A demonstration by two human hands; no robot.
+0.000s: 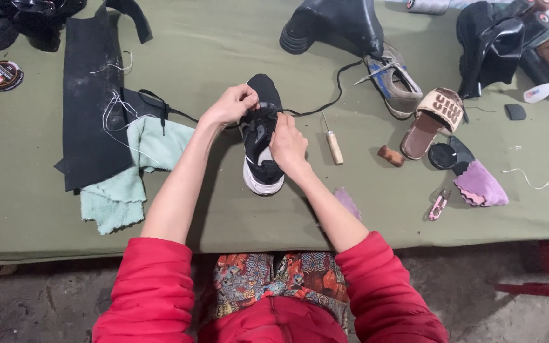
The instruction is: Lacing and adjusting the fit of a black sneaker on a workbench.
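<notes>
Polish tins sit at two spots on the green work table [223,38]: a round tin [2,75] with a dark lid and a red label near the far left edge, and a plain black round tin [442,155] to the right, just beside a tan slide sandal [433,117] with a woven patterned strap. At the middle lies a black sneaker [262,136] with a white sole, heel toward the person. The left hand [231,105] has its fingers curled shut, pinching the black lace [325,105] at the shoe's upper; the right hand [287,146] rests on the sneaker's side, fingers bent and closed at the eyelets. A wooden-handled awl [333,145] lies just right of the shoe, a mint cloth [136,171] to its left.
</notes>
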